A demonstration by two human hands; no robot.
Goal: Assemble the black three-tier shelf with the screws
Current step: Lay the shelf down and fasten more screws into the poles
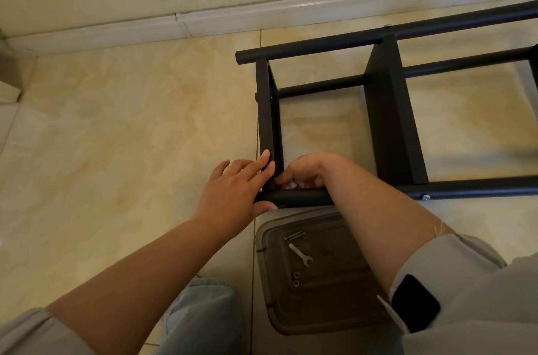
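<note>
The black shelf frame [390, 122] lies on its side on the tiled floor, its tubes running off to the right. My left hand [233, 194] grips the near tube's left end [300, 198], fingers resting on the end shelf panel [269, 122]. My right hand [302, 171] is curled inside the corner where that panel meets the tube; what its fingertips hold is hidden. A screw head [425, 197] shows on the near tube further right, another [387, 25] on the far tube.
A clear plastic tray [317, 276] lies on the floor just below the tube, holding a small wrench [301, 254], a bolt [294, 235] and two nuts [296, 279]. A white skirting board [203, 23] runs along the wall behind. My knees are at the bottom.
</note>
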